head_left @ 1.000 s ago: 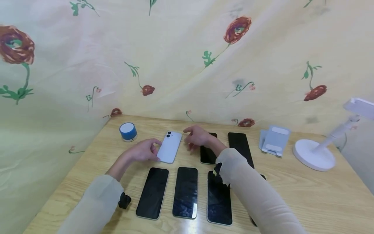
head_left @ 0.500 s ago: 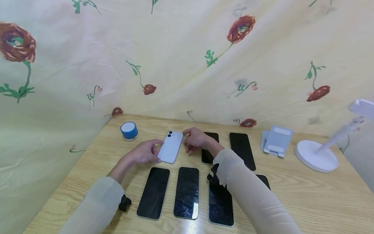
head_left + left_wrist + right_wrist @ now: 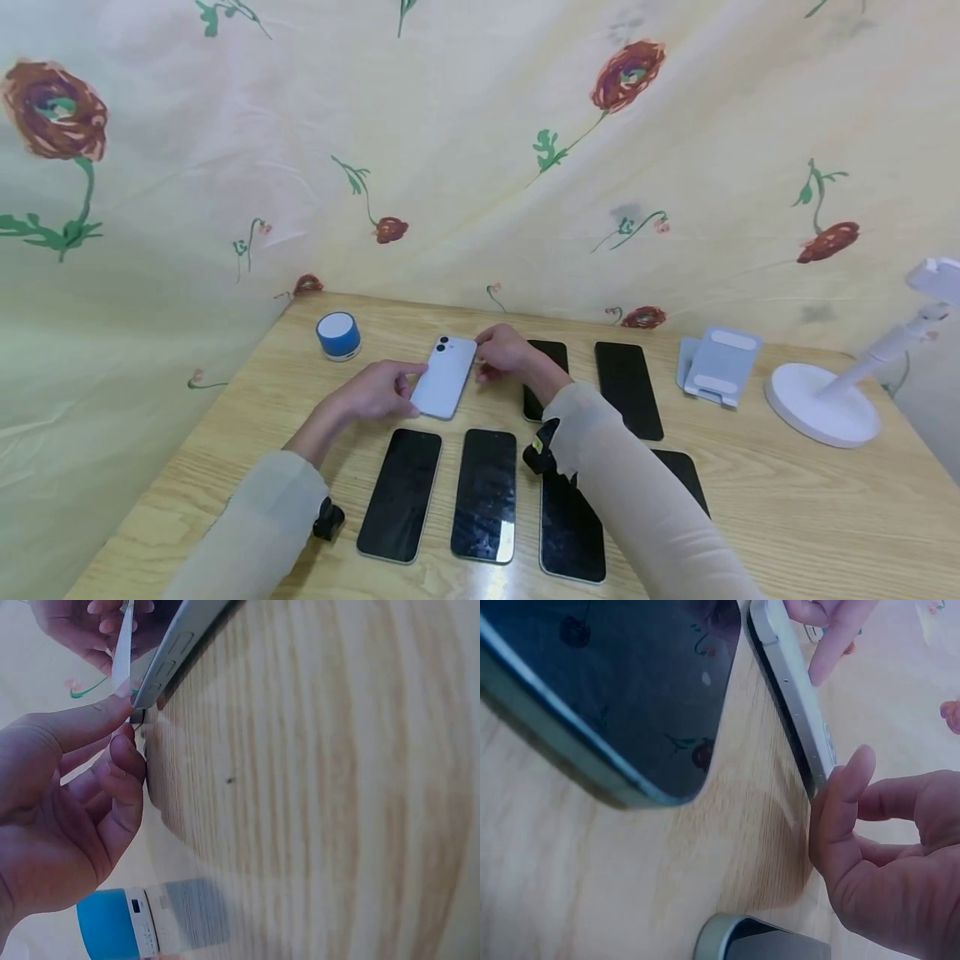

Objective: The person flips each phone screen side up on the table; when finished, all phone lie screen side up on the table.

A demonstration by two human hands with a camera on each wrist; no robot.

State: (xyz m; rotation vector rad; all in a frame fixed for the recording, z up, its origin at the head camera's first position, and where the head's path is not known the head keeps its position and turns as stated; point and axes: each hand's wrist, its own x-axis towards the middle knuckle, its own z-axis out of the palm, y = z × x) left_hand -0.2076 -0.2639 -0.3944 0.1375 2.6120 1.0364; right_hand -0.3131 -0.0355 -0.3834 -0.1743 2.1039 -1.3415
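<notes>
A white phone [image 3: 445, 377] lies back side up on the wooden table, its two camera lenses at the far end. My left hand [image 3: 377, 390] pinches its left side, with the index fingertip on the long edge and the thumb near the lower corner. At the upper right corner, my right hand [image 3: 507, 354] holds the edge between curled fingers and thumb. In the right wrist view the white phone [image 3: 793, 694] shows edge-on, with a dark gap or shadow beneath it. From the left wrist, the white phone [image 3: 122, 652] is only a thin sliver between both hands.
Black-screened phones lie nearby: front left [image 3: 400, 496], front middle phone [image 3: 483, 496], front right phone [image 3: 572, 529] partly under my right sleeve, and several more to the right. A blue round speaker [image 3: 338, 337], a phone stand [image 3: 723, 364] and a white round-based stand [image 3: 821, 404] stand farther back.
My right hand has moved left from beside the white phone to its upper right corner. The left hand stays at the left edge. The head view has shifted slightly.
</notes>
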